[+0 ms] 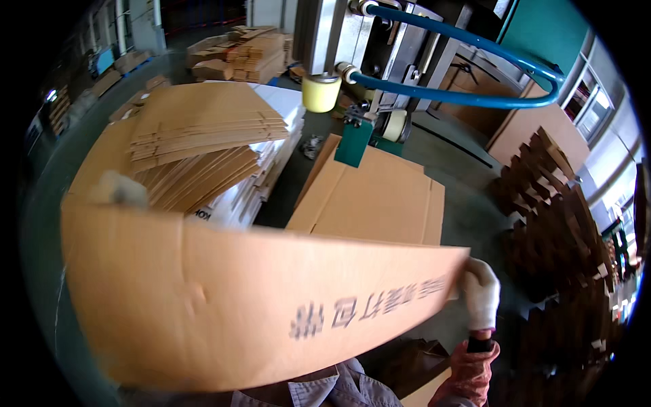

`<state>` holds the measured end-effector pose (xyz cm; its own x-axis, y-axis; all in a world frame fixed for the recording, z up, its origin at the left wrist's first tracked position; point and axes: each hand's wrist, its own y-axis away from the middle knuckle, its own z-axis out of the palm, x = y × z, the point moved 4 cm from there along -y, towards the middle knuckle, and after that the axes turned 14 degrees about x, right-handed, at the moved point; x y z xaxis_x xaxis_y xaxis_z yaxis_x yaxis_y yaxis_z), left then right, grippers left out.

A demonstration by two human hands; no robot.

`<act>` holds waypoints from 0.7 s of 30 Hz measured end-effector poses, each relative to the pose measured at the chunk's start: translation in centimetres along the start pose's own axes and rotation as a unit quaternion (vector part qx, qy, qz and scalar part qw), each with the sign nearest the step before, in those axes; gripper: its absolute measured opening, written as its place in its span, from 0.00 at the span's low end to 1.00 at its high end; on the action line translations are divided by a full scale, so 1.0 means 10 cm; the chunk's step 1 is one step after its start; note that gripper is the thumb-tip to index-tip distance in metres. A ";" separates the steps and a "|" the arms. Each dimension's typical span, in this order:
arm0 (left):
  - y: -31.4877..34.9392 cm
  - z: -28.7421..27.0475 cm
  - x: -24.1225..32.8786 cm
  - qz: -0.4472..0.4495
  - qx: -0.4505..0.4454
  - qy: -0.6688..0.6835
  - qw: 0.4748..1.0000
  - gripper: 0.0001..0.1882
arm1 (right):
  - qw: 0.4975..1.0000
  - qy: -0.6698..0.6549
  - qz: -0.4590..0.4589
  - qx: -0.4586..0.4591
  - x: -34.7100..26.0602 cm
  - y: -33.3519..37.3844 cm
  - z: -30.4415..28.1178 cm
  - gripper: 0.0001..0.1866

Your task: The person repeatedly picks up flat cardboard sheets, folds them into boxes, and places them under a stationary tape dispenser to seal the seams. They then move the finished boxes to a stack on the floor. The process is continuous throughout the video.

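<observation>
A long flat cardboard sheet (237,298) with printed dark lettering spans the near part of the head view, bowed and tilted in front of me. My right hand (480,293), in a white glove, is closed on its right end. At its upper left edge my left hand (122,190), also gloved and blurred, grips the sheet; most of its fingers are hidden behind the cardboard. Beyond the sheet, another folded cardboard piece (380,193) lies under the green plate (354,144) of a metal machine (393,61).
Stacked flat cardboard (203,125) rests on white sheets (274,146) at the left. A blue tubular guard (468,42) and a yellow cylinder (320,93) stick out from the machine. More cardboard piles (258,57) stand behind; brown stacks (556,230) rise on the right.
</observation>
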<state>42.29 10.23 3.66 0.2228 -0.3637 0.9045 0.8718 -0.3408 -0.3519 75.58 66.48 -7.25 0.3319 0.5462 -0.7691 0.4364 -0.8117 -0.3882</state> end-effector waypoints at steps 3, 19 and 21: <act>0.56 0.60 1.20 0.235 0.046 -0.405 0.883 0.21 | 0.962 -0.075 -0.211 -0.157 -1.23 0.05 0.60 0.13; 1.66 2.01 -0.64 0.490 -0.383 -0.535 0.571 0.09 | 0.649 -0.165 -0.560 -0.488 -4.58 2.85 1.96 0.29; 1.63 1.85 -0.90 0.492 -0.350 -0.540 0.587 0.11 | 0.633 -0.277 -0.530 -0.492 -4.09 3.33 2.50 0.18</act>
<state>62.56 23.98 -5.78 0.9438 -0.0510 -0.3267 -0.2192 -0.8363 -0.5025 55.65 12.00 -1.41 -0.8078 0.2990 -0.5080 0.5690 0.6207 -0.5395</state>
